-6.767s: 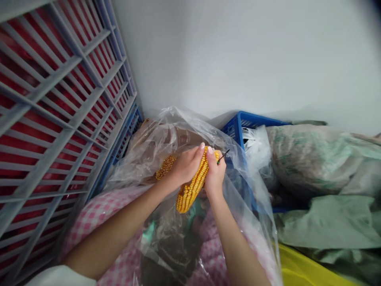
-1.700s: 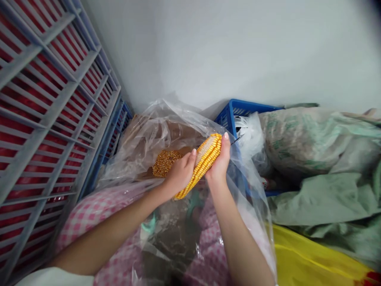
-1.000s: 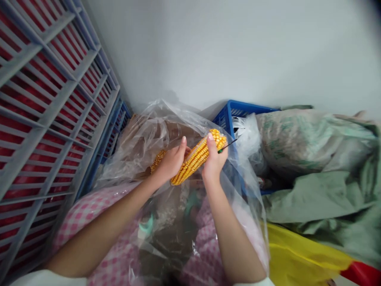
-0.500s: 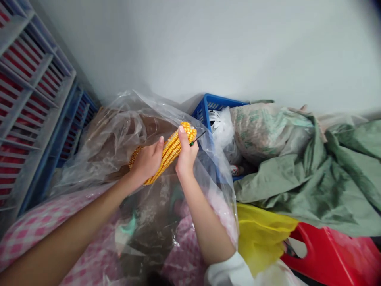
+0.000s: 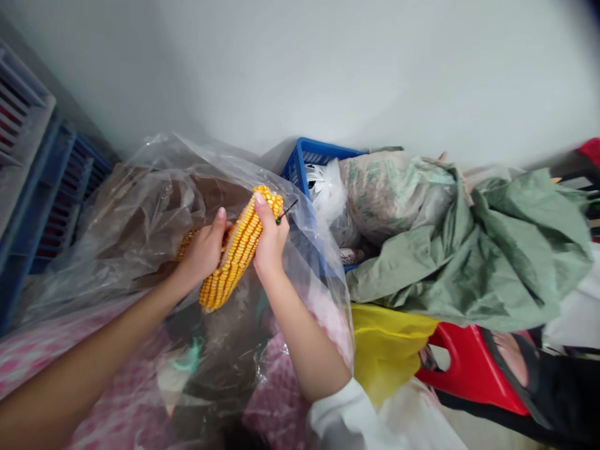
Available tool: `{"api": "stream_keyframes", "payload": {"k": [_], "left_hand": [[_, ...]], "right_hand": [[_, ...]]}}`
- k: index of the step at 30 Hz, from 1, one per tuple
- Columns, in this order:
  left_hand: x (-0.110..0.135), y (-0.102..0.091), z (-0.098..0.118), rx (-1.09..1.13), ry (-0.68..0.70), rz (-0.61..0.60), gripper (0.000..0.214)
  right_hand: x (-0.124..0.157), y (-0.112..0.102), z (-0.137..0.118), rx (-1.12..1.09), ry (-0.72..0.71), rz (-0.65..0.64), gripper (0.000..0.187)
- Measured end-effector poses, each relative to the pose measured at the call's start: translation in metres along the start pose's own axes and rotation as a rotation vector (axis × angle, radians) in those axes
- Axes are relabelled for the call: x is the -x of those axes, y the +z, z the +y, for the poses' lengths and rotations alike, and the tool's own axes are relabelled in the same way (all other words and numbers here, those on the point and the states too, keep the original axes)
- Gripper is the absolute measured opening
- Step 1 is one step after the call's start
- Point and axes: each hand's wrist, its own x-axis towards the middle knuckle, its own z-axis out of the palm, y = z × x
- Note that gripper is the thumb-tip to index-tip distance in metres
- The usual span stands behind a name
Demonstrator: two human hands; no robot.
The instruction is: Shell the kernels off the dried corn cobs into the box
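My right hand (image 5: 269, 240) is closed round the upper part of a yellow ear of corn (image 5: 232, 253), thumb near its top end. A thin dark rod with a green part (image 5: 284, 215) sticks out beside that hand; what kind of tool it is I cannot make out. Along the ear's left side runs a pale strip without kernels. My left hand (image 5: 204, 253) is curled against this side, its thumb raised off the ear and its fingers partly hidden. Loose kernels (image 5: 186, 242) show behind the left hand. Below both hands spreads a large clear plastic bag (image 5: 154, 187).
Right of the bag stands a blue basket (image 5: 323, 150) with a stuffed sack (image 5: 389, 194). A green cloth (image 5: 469, 269), yellow bag (image 5: 389, 344) and red stool (image 5: 473, 369) lie nearer. Another person's foot (image 5: 510, 356) shows there. Crates (image 5: 42, 187) stand left.
The view has swung right, bringing another person's foot in. My left hand has slid off the ear's face to its left side, and the pale strip now shows more.
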Motion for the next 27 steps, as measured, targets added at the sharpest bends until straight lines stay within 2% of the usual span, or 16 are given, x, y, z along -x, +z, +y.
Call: {"api": "stream_keyframes", "payload": {"k": [4, 6, 9, 13, 15, 17, 22, 24, 27], "left_hand": [[-0.006, -0.011, 0.008, 0.068, -0.227, -0.096, 0.072], [-0.008, -0.017, 0.014, 0.105, -0.279, -0.128, 0.077], [-0.005, -0.02, 0.02, 0.066, -0.199, -0.148, 0.076], [0.006, -0.013, 0.022, -0.279, 0.003, -0.076, 0.067], [0.01, -0.008, 0.02, -0.378, 0.043, -0.032, 0.064], [0.009, -0.006, 0.018, -0.318, 0.02, -0.076, 0.065], [-0.001, -0.015, 0.016, 0.27, -0.2, -0.306, 0.074], [-0.001, -0.017, 0.017, 0.282, -0.185, -0.304, 0.073], [0.005, -0.016, 0.018, 0.014, 0.007, -0.16, 0.068]], "right_hand": [[-0.002, 0.0, 0.0, -0.012, -0.016, 0.033, 0.029], [-0.004, 0.001, -0.001, -0.023, -0.031, 0.066, 0.03], [-0.006, 0.002, -0.003, -0.056, -0.086, 0.107, 0.031], [-0.005, 0.004, 0.0, -0.012, -0.142, 0.091, 0.031], [-0.003, 0.005, 0.002, 0.021, -0.146, 0.087, 0.028], [-0.001, 0.006, 0.004, 0.028, -0.126, 0.096, 0.024], [-0.001, 0.007, 0.007, -0.058, 0.012, 0.113, 0.028], [-0.001, 0.007, 0.008, -0.061, 0.016, 0.132, 0.027], [0.002, 0.008, 0.011, 0.008, -0.052, 0.134, 0.027]]}}
